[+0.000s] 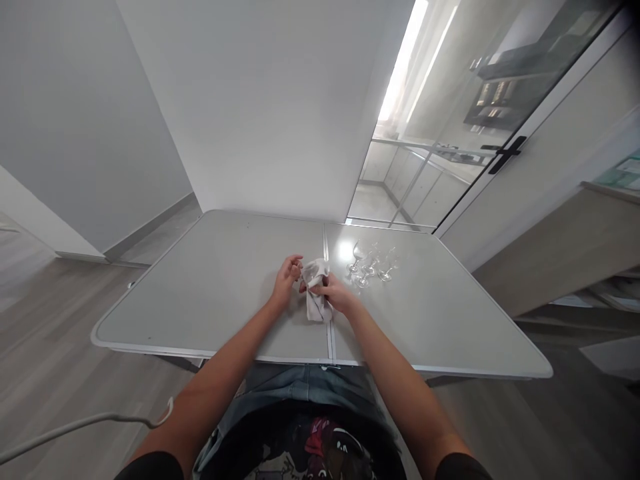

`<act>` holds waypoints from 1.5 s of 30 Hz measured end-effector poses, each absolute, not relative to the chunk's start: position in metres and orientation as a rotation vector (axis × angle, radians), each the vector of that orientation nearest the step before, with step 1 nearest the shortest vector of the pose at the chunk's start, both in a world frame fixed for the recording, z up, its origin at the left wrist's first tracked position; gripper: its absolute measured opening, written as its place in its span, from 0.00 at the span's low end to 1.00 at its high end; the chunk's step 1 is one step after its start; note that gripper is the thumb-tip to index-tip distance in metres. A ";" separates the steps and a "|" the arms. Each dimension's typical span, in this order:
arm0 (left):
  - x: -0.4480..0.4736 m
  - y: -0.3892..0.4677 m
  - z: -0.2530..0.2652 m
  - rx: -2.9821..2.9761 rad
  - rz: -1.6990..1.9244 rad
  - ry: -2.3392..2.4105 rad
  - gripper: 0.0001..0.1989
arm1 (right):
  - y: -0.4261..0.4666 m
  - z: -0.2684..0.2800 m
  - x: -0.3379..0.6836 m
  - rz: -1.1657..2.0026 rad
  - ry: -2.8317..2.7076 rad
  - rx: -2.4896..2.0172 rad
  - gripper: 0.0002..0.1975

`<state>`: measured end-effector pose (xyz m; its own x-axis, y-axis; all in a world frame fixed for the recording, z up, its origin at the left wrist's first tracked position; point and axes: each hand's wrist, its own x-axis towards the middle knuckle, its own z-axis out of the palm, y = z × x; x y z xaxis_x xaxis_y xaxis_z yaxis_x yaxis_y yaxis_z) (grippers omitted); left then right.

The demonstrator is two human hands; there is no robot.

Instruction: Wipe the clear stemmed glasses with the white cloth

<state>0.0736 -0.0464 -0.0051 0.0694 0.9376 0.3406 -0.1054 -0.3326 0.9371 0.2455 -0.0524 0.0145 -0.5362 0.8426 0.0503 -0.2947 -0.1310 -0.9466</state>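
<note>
My left hand (286, 278) and my right hand (338, 293) meet over the middle of a grey folding table (210, 293). Between them is a clear glass (311, 272) wrapped in a pale grey cloth (317, 305). My left hand grips the glass at its left side. My right hand presses the cloth against the glass, and the cloth's loose end hangs down toward the table. Most of the glass is hidden by the cloth and fingers.
Several clear stemmed glasses (373, 265) stand in a cluster on the table just right of my hands. A white wall panel rises behind the table. A glass door with a black handle (506, 155) is at the right. A white cable (85, 423) runs at lower left.
</note>
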 end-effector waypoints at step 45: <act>0.068 -0.041 0.002 1.107 1.617 0.564 0.31 | -0.044 -0.005 0.240 0.894 -1.274 -0.943 0.15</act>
